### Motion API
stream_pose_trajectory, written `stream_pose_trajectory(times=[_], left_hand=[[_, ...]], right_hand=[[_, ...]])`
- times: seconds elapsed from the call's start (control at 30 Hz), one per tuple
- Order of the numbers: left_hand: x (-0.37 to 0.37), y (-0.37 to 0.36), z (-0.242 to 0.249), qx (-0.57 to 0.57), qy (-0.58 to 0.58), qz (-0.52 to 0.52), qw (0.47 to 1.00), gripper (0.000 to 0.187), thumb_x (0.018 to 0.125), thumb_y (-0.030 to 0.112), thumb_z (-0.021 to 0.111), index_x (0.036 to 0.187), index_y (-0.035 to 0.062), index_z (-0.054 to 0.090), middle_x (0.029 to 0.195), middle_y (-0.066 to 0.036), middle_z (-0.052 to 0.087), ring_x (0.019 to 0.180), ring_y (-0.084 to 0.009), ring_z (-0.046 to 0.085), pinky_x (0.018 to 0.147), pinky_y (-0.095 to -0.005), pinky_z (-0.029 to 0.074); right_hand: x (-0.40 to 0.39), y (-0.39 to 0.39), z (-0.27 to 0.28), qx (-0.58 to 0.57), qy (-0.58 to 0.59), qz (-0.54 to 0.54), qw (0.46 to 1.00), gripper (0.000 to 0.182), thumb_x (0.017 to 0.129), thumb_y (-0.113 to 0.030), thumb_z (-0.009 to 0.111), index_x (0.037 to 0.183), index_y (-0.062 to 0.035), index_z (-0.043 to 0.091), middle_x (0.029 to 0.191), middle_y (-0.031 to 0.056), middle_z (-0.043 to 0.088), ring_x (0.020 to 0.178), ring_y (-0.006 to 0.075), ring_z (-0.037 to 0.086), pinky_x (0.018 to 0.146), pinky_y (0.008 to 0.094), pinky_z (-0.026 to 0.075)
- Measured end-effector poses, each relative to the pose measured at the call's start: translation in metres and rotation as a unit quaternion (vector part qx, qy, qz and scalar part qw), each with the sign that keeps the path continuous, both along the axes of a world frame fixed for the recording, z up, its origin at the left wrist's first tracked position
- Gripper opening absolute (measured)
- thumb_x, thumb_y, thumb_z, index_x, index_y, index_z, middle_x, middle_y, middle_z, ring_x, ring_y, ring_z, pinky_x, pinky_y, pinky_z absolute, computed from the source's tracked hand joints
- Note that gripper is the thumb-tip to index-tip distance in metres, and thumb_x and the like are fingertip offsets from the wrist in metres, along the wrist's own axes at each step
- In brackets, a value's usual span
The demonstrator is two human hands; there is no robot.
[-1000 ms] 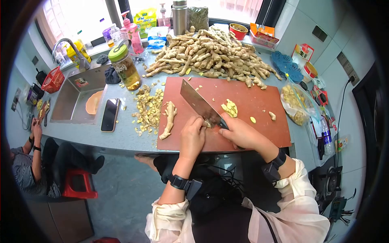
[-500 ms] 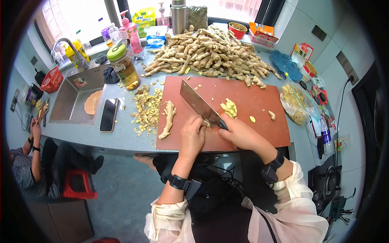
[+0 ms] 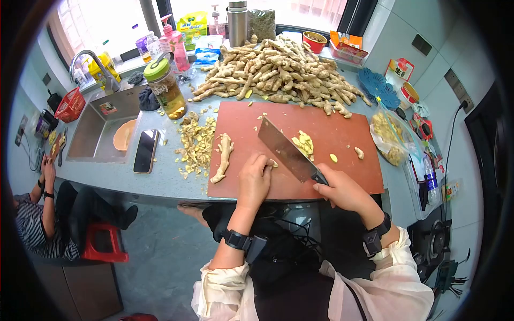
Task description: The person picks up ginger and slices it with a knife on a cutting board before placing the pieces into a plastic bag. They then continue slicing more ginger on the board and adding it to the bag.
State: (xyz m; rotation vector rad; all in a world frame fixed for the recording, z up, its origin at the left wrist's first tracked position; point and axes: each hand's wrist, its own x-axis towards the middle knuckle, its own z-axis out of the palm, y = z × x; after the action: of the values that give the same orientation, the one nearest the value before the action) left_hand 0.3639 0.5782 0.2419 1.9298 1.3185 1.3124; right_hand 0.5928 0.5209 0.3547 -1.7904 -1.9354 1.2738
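Observation:
My right hand (image 3: 342,188) is closed round the dark handle of a cleaver (image 3: 286,152), whose broad blade slants up and left over the reddish-brown cutting board (image 3: 342,134). At the board's front, my left hand (image 3: 255,176) pinches a small piece of ginger (image 3: 273,163); most of it is hidden by the fingers. A gap separates the blade from that piece. Just behind the blade lies a little heap of ginger slices (image 3: 303,144), with a single slice (image 3: 333,158) to its right. One long ginger root (image 3: 223,158) rests along the board's left edge.
Behind the board rises a big pile of ginger (image 3: 278,69). Ginger scraps (image 3: 195,142), a phone (image 3: 145,151) and a green-lidded jar (image 3: 165,88) stand left, near the sink (image 3: 99,134). A bag of ginger (image 3: 391,134) is at right. Another person (image 3: 48,214) sits far left.
The cleaver has moved right, away from my left fingers, with my right hand shifting right too. My left hand stays nearly in place, and the ginger piece at its fingertips shows more clearly.

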Motion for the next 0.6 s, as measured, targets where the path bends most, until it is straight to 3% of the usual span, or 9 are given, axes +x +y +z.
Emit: stream_pose_trajectory(times=[0.03,0.33,0.53,0.6], left_hand=[[0.000,0.000,0.000,0.000,0.000,-0.001,1.000,0.006,0.088,0.000,0.068,0.092,0.0005,0.063,0.099,-0.014,0.065,0.094,-0.0382,0.066,0.080,-0.0444,0.054],[0.001,0.000,-0.003,0.009,0.005,0.010,1.000,0.006,0.088,0.001,0.069,0.091,0.0003,0.063,0.097,-0.015,0.064,0.090,-0.0388,0.065,0.077,-0.0460,0.053],[0.001,0.002,-0.006,0.024,0.004,0.018,1.000,0.006,0.085,-0.002,0.068,0.089,-0.0015,0.065,0.095,-0.016,0.066,0.088,-0.0372,0.067,0.077,-0.0423,0.053],[0.001,0.001,-0.006,0.011,0.007,0.011,1.000,0.006,0.088,0.001,0.068,0.090,0.0002,0.064,0.096,-0.015,0.064,0.091,-0.0391,0.066,0.078,-0.0463,0.053]], right_hand=[[0.003,-0.001,-0.002,0.029,-0.001,-0.007,1.000,0.030,0.101,-0.017,0.060,0.125,-0.0026,0.049,0.076,0.0122,0.061,0.050,0.0197,0.059,0.050,0.0358,0.049],[-0.003,-0.003,0.012,0.012,0.030,0.009,0.999,0.029,0.101,-0.017,0.059,0.124,-0.0032,0.048,0.076,0.0118,0.061,0.053,0.0213,0.060,0.051,0.0370,0.049],[-0.005,-0.002,0.011,0.012,0.031,0.014,0.999,0.028,0.101,-0.018,0.059,0.122,-0.0032,0.048,0.075,0.0116,0.061,0.054,0.0219,0.061,0.051,0.0373,0.049],[-0.006,-0.002,0.012,0.012,0.029,0.016,0.999,0.028,0.101,-0.018,0.059,0.122,-0.0033,0.048,0.075,0.0119,0.061,0.054,0.0221,0.061,0.051,0.0374,0.049]])
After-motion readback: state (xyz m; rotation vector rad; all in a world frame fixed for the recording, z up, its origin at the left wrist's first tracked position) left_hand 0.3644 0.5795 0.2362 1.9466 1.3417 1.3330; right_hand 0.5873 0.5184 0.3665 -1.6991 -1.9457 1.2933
